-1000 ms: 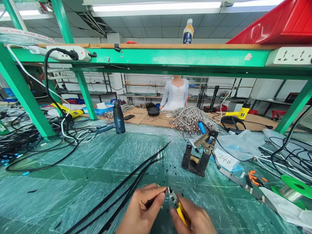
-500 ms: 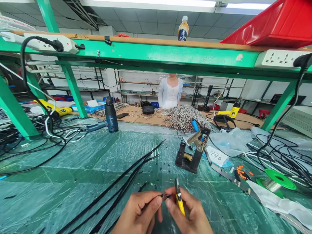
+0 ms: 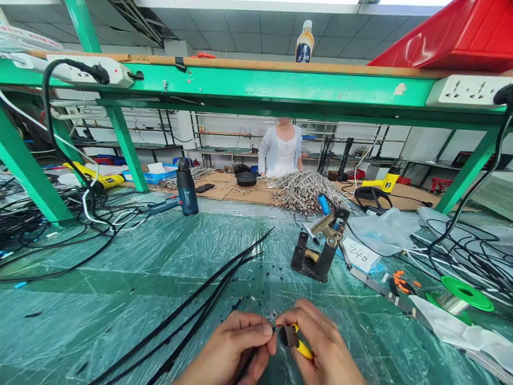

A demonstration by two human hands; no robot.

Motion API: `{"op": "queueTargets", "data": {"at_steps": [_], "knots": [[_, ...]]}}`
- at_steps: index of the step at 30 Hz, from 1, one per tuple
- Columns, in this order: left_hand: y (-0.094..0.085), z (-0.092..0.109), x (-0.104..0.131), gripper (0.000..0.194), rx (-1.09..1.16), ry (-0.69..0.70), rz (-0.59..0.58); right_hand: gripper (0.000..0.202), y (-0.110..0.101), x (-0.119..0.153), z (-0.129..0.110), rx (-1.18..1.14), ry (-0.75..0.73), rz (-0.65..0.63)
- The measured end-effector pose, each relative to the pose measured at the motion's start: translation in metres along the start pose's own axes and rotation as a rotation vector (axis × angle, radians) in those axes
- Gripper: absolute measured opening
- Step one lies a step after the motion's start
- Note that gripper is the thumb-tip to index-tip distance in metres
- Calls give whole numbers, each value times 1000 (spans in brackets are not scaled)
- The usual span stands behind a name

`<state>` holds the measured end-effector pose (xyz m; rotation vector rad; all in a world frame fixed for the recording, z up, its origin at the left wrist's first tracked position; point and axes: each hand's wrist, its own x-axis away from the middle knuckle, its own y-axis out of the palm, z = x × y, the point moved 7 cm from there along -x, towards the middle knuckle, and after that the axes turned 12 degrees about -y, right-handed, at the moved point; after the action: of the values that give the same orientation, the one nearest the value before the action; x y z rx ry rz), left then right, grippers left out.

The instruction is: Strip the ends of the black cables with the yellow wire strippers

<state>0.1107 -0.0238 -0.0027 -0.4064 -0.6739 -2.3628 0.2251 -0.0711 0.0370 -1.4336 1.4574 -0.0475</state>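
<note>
1. Left hand (image 3: 240,342): fingers nearly closed, thumb and forefinger pinching a thin, smooth black cable (image 3: 246,364), its tip poking out just beyond them.
2. Right hand (image 3: 320,342): curled, part closed, around cutters (image 3: 305,351) with glossy yellow grips and a dark metal head. Fingertips right beside the cable tip; contact couldn't be told.
3. Cable location: low centre of view, above the work surface, its end between the two hands.
4. Loose black strands (image 3: 218,293), long, slim and matte, ran diagonally on the left hand's side.
5. Work surface (image 3: 160,251): green under wrinkled, shiny clear film, dotted with small dark scraps.
6. Beyond the hands: black holder (image 3: 298,256), blocky and U-shaped, with a rough brass-coloured roll between its uprights. Near it, white paper (image 3: 360,256) marked "240".
7. Right side: green-flanged spool (image 3: 467,293) of silvery wire; crumpled translucent plastic (image 3: 385,230).
8. Farther back: dark heat gun (image 3: 187,192) standing upright; bushy heap of grey wires (image 3: 306,190) on flat brown cardboard (image 3: 226,190).
9. Room: green painted frame (image 3: 280,88) crossed overhead, bearing a labelled bottle (image 3: 304,45) and smooth red bin (image 3: 449,37). Person (image 3: 282,147) in light clothing stood behind, before racks; tiled ceiling.
</note>
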Motion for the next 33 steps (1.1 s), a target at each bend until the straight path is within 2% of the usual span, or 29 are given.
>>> {"op": "queueTargets", "data": {"at_steps": [2,5,6,10,13,15,21,26,28,30,31,32,33], "knots": [[0,1,2,26,73,-12,-48,23,-19,1,5,97,-15,84],[-2,6,5,25,120,19,-84,7,-43,8,25,76,198,251],[-2,7,6,25,127,29,-83,11,-44,10,29,34,263,262],[-6,10,6,25,27,92,-17,17,-19,10,27,-201,329,168],[-9,14,7,29,-172,180,88,20,4,11,22,-340,345,121],[-8,16,8,34,-329,208,135,21,12,11,19,-370,349,102],[3,25,13,39,-621,320,227,16,14,8,13,-256,285,79],[5,25,13,32,-867,452,414,15,19,12,16,-106,252,110],[1,26,13,29,-933,473,490,18,18,15,19,-135,310,149],[-7,27,14,31,-958,460,559,24,13,21,26,-183,437,242],[-8,26,13,32,-968,439,531,28,10,26,31,-221,512,292],[-6,21,11,32,-982,413,437,31,8,30,37,-273,587,335],[1,15,9,32,-997,383,295,34,9,33,42,-346,648,355]]}}
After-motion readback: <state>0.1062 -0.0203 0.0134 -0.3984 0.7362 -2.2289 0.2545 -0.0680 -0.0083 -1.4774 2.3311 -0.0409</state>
